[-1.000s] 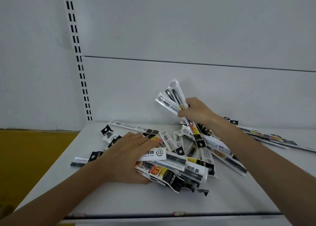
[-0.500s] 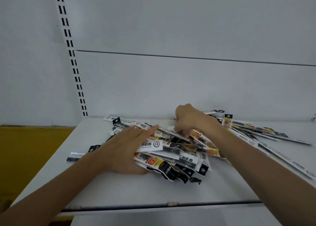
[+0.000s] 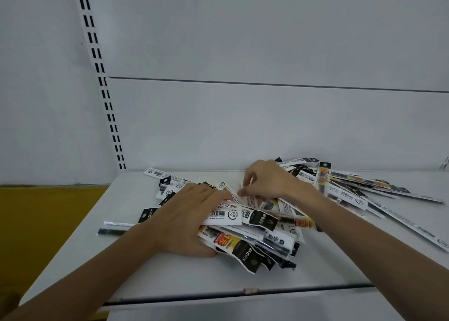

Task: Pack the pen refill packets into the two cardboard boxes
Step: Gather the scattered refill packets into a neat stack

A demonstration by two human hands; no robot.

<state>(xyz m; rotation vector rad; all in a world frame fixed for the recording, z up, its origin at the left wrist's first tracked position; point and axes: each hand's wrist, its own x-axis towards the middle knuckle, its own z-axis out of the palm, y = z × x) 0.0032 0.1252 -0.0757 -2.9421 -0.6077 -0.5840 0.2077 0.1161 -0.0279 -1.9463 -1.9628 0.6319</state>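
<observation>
On shelf (image 3: 170, 279), heaped black-white packets (image 3: 257, 221), left hand (image 3: 184, 223), right hand (image 3: 272, 182), fingers (image 3: 213, 194) clamping some

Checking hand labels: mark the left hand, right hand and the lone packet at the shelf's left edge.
left hand (image 3: 184, 221): head view, back of the hand.
right hand (image 3: 272, 184): head view, back of the hand.
lone packet (image 3: 114, 231): head view, its dark refill strip.

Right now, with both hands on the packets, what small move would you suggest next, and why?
Probably lift one loose packet with the right hand and add it to the bundle the left hand grips: the right hand's fingers curl over the pile, many packets lie scattered, and no box shows.
</observation>
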